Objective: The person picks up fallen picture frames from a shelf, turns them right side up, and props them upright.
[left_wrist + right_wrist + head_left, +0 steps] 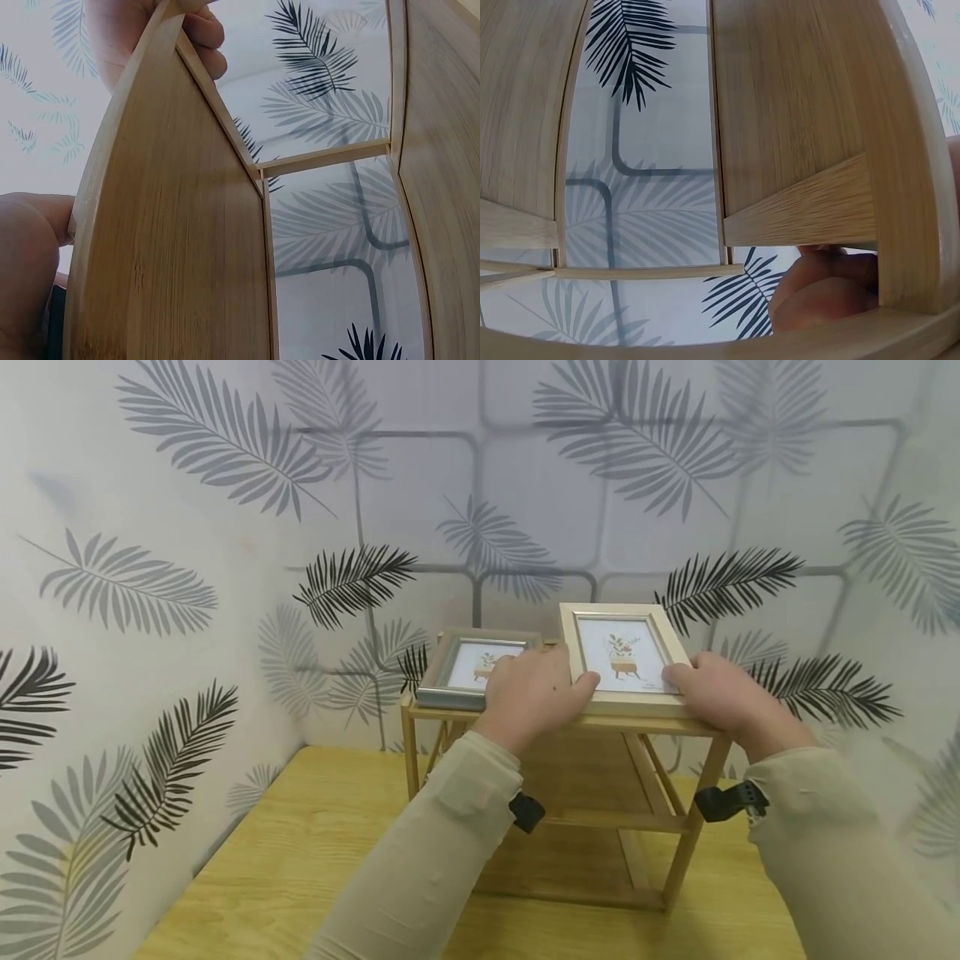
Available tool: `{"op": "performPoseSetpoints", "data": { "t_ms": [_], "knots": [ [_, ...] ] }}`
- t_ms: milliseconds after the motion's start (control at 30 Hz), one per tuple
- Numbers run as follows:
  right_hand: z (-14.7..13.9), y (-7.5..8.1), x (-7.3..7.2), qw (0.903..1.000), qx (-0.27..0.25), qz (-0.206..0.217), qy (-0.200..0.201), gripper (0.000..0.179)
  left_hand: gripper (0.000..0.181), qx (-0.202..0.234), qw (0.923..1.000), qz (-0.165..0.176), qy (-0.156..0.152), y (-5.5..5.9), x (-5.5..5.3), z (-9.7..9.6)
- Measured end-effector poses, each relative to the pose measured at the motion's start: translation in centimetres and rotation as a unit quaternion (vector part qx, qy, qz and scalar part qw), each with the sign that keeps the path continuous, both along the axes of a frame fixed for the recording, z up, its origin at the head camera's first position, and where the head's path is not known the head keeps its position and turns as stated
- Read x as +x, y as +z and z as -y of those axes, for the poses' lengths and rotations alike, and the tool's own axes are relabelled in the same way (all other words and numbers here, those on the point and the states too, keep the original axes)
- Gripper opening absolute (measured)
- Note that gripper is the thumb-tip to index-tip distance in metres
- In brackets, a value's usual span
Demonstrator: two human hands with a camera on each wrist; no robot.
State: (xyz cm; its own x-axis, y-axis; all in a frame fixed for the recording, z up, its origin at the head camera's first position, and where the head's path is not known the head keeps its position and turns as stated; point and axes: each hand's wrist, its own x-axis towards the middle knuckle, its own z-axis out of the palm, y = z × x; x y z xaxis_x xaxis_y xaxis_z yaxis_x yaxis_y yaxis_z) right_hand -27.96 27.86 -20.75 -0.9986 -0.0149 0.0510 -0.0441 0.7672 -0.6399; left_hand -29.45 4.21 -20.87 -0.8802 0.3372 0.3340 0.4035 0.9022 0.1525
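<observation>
2 hands on 1 light-wood picture frame (624, 653); frame lies face up on the top tier of a 3-tier wooden shelf (585, 777), right side of that tier. Head view: left hand (531, 689) grips its left edge, thumb on the front-left corner, other fingers bent, tips hidden. Right hand (727, 693) pinches the right edge near the front corner, thumb on the border. Right wrist view shows its curled fingers beside and below the top tier; exact contact underneath can't be told.

Silver-grey picture frame (467, 664), also face up, sits just left on the same tier. Left hand partly covers its right side; can't tell if it's touching. Both frames show a print of a plant in an orange-and-white planter on legs; right print clearer.

Shelf stands on a yellow wood-grain surface (300, 827). Walls: pale wallpaper (420, 502), grey and black feathery leaves plus rounded grey lines. Beige sleeves (420, 860) on both arms, 1 black wrist strap (723, 802) at each cuff. Wrist views mostly fill with shelf boards and wallpaper.
</observation>
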Motion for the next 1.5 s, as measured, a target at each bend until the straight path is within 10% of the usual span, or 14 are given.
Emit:
{"op": "performPoseSetpoints", "data": {
  "t_ms": [733,1200,1500],
  "knots": [
    [0.2,0.0,0.4,0.9992,-0.034,-0.012,-0.019,0.068,0.07,0.02,0.9997,0.009,-0.011,0.1,0.0,0.0],
    [0.5,-0.3,0.3,0.9978,-0.044,-0.042,-0.026,0.068,0.034,0.093,0.9936,0.007,-0.063,0.2,-0.3,1.0],
    [0.8,-0.3,0.3,0.996,-0.048,-0.068,-0.032,0.079,0.072,0.096,0.9928,0.056,-0.046,0.9,-0.2,0.8]
  ]
}}
